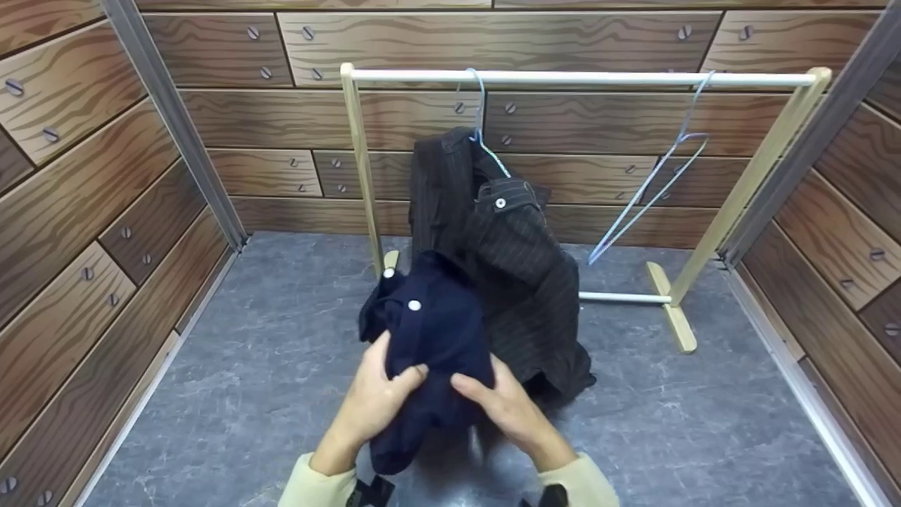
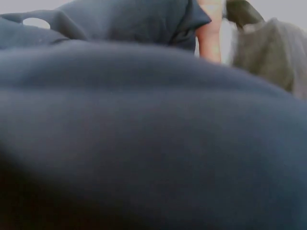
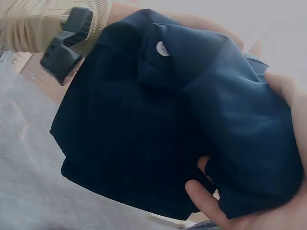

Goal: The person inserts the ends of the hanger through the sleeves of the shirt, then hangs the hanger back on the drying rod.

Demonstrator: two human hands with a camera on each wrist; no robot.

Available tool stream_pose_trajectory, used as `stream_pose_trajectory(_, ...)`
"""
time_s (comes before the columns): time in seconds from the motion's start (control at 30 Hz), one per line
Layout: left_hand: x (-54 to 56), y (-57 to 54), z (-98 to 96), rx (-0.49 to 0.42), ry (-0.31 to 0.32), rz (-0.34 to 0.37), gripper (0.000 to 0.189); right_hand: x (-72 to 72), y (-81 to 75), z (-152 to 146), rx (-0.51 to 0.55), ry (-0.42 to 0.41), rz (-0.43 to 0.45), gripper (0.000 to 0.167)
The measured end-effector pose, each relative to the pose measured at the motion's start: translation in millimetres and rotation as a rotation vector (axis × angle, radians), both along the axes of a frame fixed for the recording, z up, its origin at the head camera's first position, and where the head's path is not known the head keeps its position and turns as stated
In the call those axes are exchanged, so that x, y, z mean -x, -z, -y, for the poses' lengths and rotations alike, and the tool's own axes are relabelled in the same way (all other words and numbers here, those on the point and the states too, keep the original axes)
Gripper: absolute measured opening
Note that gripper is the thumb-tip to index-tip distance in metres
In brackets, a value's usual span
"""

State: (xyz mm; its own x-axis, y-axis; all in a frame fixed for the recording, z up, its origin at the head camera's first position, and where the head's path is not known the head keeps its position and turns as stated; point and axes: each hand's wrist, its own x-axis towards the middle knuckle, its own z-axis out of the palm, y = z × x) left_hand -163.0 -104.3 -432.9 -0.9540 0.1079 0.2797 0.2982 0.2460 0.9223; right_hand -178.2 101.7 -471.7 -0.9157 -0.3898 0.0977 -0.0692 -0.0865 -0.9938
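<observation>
Both hands hold a bunched navy garment (image 1: 443, 338) with white buttons, low in the middle of the head view. My left hand (image 1: 380, 387) grips its left side, thumb on top and fingers hidden in the cloth. On the other side my right hand (image 1: 503, 401) pinches it, thumb over the front. In the right wrist view the navy cloth (image 3: 144, 129) hangs in folds, and fingertips (image 3: 204, 196) curl round its lower edge. Blurred navy fabric (image 2: 153, 139) fills most of the left wrist view. Just behind hangs a dark pinstriped garment (image 1: 521, 267), partly covered by the navy one.
A wooden rack with a white rail (image 1: 598, 79) stands at the back. The pinstriped garment is on a pale blue hanger (image 1: 481, 105); a bare hanger (image 1: 651, 176) hangs further right. Wood-patterned walls (image 1: 493, 42) enclose the grey marbled floor (image 1: 267, 394) on three sides.
</observation>
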Motion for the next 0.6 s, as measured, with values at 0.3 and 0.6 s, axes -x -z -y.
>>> stream_pose_trajectory(0.3,-12.1,-33.2,-40.5,0.074,0.134,-0.352,0.050,-22.7,-28.5,-40.2,-0.010,0.060,-0.183,0.027)
stream_pose_trajectory(0.6,-5.9,-55.7,-86.4,0.128,0.252,-0.522,0.047,-37.0,-41.8,-76.6,0.071,0.247,-0.170,0.031)
